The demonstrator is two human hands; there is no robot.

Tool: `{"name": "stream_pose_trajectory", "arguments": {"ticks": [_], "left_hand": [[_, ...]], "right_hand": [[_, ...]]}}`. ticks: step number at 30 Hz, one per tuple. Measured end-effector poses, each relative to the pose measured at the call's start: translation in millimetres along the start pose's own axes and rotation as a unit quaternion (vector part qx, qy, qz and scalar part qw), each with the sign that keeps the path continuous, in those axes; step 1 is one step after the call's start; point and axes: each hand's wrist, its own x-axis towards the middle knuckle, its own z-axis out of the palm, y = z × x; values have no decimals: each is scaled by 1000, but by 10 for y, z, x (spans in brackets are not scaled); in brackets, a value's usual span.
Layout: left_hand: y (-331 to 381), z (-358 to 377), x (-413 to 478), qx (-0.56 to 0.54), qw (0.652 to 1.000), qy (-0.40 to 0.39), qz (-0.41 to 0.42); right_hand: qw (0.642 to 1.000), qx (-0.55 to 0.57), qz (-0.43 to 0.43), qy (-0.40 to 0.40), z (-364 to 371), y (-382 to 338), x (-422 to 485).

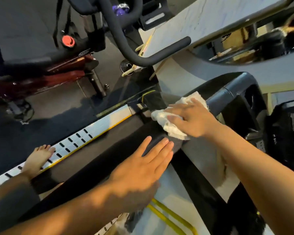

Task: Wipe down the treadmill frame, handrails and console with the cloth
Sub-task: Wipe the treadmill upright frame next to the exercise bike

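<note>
My right hand [192,118] lies flat with straight fingers on a crumpled white cloth [161,119], pressing it onto the black handrail [231,92] of the treadmill where it curves down from the console. My left hand [143,167] rests open, fingers straight, on the padded end of the same black handrail, just below the cloth. The grey treadmill frame [202,158] runs under both hands. A silver side rail [78,141] with black slots and a yellow edge lines the dark belt at the left.
My bare foot [38,157] stands on the silver side rail. Another black curved handlebar [143,53] and a machine with a red knob [68,41] stand to the upper left on dark floor. A glossy curved console panel [255,53] is at the upper right.
</note>
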Motion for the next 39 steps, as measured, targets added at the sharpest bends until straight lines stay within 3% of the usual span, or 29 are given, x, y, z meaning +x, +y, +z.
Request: {"name": "stream_pose_trajectory", "arguments": {"ticks": [4, 7, 10, 14, 17, 21, 27, 33, 36, 39], "left_hand": [[-44, -25, -14, -55, 998, 41, 9], [-58, -109, -45, -74, 995, 63, -6], [-89, -167, -43, -138, 990, 24, -24], [-90, -144, -6, -146, 989, 2, -11], [-110, -262, 4, -152, 986, -62, 9], [-106, -229, -8, -174, 983, -56, -2], [-146, -282, 22, -195, 975, -108, 14], [-141, -317, 58, -206, 968, -144, -25], [-122, -318, 54, -218, 966, -133, -35], [-105, -300, 43, -204, 971, -120, -28]], "right_hand": [[979, -84, 102, -158, -47, -102, 461], [967, -88, 84, -222, 35, -389, 613], [978, -78, 46, -187, 21, -513, 426], [991, -27, 29, -125, -89, -273, 171], [977, -59, 87, -186, -65, -168, 456], [953, -112, 70, -274, 92, -409, 738], [980, -50, -1, -191, -70, -288, 331], [956, -68, 131, -252, -131, -158, 703], [954, -43, 103, -279, 76, -447, 795], [965, 6, 79, -251, 29, -544, 613]]}}
